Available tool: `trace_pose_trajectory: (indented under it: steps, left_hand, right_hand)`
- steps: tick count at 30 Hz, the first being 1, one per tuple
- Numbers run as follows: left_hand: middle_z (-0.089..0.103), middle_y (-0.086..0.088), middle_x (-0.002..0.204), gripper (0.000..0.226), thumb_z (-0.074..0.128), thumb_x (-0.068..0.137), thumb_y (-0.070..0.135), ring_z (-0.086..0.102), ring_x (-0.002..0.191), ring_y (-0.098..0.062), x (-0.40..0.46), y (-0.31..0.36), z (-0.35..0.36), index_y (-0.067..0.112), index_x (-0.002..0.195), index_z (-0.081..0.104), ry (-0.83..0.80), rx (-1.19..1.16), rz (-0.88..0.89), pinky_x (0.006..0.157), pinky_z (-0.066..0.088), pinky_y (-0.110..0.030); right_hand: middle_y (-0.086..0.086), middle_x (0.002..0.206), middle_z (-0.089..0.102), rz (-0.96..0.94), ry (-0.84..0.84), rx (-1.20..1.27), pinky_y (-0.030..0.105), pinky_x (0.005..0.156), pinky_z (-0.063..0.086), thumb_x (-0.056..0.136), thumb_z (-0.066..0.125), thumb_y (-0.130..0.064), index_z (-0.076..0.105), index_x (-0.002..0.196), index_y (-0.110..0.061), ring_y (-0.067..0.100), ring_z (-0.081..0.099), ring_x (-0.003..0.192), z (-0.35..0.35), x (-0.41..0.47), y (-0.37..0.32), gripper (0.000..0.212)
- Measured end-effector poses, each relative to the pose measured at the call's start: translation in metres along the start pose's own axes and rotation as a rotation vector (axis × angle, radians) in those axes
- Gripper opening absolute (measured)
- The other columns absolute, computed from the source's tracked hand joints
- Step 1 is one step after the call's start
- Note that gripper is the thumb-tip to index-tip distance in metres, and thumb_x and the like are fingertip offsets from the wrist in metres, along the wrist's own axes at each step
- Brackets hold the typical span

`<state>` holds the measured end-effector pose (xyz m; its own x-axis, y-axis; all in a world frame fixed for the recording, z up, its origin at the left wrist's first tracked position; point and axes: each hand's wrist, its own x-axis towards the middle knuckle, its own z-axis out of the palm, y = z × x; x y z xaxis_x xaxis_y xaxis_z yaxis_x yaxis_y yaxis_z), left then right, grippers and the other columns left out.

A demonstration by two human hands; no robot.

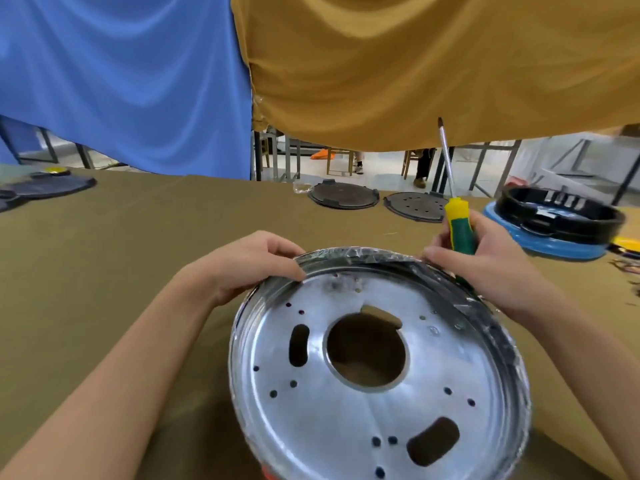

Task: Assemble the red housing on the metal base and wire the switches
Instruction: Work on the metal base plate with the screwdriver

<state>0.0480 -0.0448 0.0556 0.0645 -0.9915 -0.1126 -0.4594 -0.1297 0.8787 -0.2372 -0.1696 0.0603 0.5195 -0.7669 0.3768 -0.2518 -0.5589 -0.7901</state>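
A round silver metal base with a large centre hole, slots and several small holes fills the lower middle, its rim wrapped in clear film. A sliver of red housing peeks out under its bottom edge. My left hand pinches the base's far left rim with thumb and fingers. My right hand rests on the far right rim and grips a yellow-green screwdriver, whose shaft points up and away.
Olive cloth covers the table. Two dark round plates lie at the far edge. A black ring on a blue base stands at the right, loose wires beside it. Dark parts sit far left.
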Motion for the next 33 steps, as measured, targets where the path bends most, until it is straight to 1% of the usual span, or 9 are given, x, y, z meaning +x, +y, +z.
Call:
trace_pose_trajectory:
  steps: [3,7,10,14,17,24,28,31,33]
  left_hand:
    - [0.076,-0.009,0.103,0.018,0.068,0.090,0.018,0.073,0.094,-0.030,0.005,-0.002,0.009,0.021,0.106,0.076,-0.045,-0.071,0.039,0.080,0.060,-0.038]
    - [0.073,-0.015,0.112,0.026,0.067,0.087,0.024,0.070,0.097,-0.032,0.011,-0.007,0.025,0.020,0.112,0.074,-0.182,-0.164,0.018,0.093,0.054,-0.047]
    - [0.072,-0.018,0.106,0.037,0.070,0.073,0.020,0.066,0.092,-0.029,0.014,-0.011,0.031,0.012,0.109,0.075,-0.192,-0.304,-0.002,0.092,0.052,-0.044]
    - [0.068,-0.022,0.105,0.041,0.063,0.074,0.009,0.063,0.093,-0.033,0.019,-0.014,0.034,0.003,0.114,0.070,-0.198,-0.372,-0.009,0.089,0.052,-0.041]
    - [0.070,-0.021,0.104,0.041,0.062,0.074,0.008,0.065,0.091,-0.032,0.022,-0.013,0.034,0.002,0.114,0.069,-0.208,-0.357,-0.008,0.087,0.053,-0.040]
    - [0.071,-0.018,0.102,0.039,0.062,0.075,0.009,0.068,0.087,-0.028,0.024,-0.015,0.034,0.003,0.113,0.070,-0.231,-0.374,-0.020,0.082,0.056,-0.037]
    - [0.070,-0.020,0.100,0.043,0.061,0.073,0.008,0.068,0.085,-0.028,0.025,-0.014,0.036,-0.002,0.115,0.066,-0.224,-0.386,-0.048,0.080,0.056,-0.036]
    - [0.069,-0.021,0.100,0.042,0.061,0.072,0.007,0.067,0.085,-0.029,0.025,-0.013,0.038,0.000,0.112,0.068,-0.211,-0.406,-0.061,0.084,0.053,-0.039]
    - [0.067,-0.025,0.104,0.044,0.060,0.072,0.007,0.064,0.091,-0.034,0.025,-0.012,0.039,-0.001,0.115,0.066,-0.204,-0.407,-0.059,0.089,0.050,-0.042]
  right_hand:
    - [-0.002,0.080,0.068,-0.145,-0.060,-0.095,0.027,0.072,0.051,0.080,0.081,-0.017,0.056,0.091,-0.015,0.011,0.066,0.073,-0.002,0.019,-0.021,0.027]
    - [-0.004,0.078,0.069,-0.194,-0.332,-0.139,0.017,0.065,0.050,0.079,0.081,-0.011,0.057,0.092,-0.014,0.008,0.066,0.068,0.016,0.041,-0.042,0.027]
    - [-0.002,0.084,0.072,-0.194,-0.436,-0.155,0.022,0.072,0.055,0.078,0.082,-0.012,0.055,0.097,-0.010,0.009,0.069,0.075,0.034,0.045,-0.040,0.032]
    - [0.006,0.085,0.073,-0.162,-0.462,-0.053,0.034,0.075,0.058,0.076,0.084,-0.009,0.052,0.097,-0.006,0.023,0.071,0.078,0.039,0.041,-0.032,0.037]
    - [0.008,0.084,0.073,-0.130,-0.445,0.014,0.025,0.069,0.056,0.073,0.086,-0.010,0.053,0.094,-0.008,0.020,0.070,0.075,0.035,0.039,-0.028,0.039]
    - [0.011,0.084,0.074,-0.030,-0.436,0.094,0.020,0.066,0.055,0.073,0.084,-0.002,0.055,0.090,-0.009,0.016,0.071,0.071,0.025,0.030,-0.022,0.034]
    - [0.003,0.088,0.076,-0.069,-0.520,-0.010,0.021,0.070,0.055,0.076,0.081,-0.001,0.054,0.095,-0.005,0.016,0.073,0.079,0.022,0.028,-0.028,0.033]
    - [-0.003,0.087,0.074,-0.139,-0.546,-0.188,0.032,0.080,0.057,0.077,0.080,-0.007,0.056,0.096,-0.012,0.008,0.071,0.081,0.028,0.025,-0.034,0.030]
    - [-0.006,0.085,0.073,-0.176,-0.548,-0.275,0.034,0.079,0.056,0.078,0.079,-0.010,0.057,0.093,-0.017,0.004,0.069,0.078,0.033,0.023,-0.037,0.028]
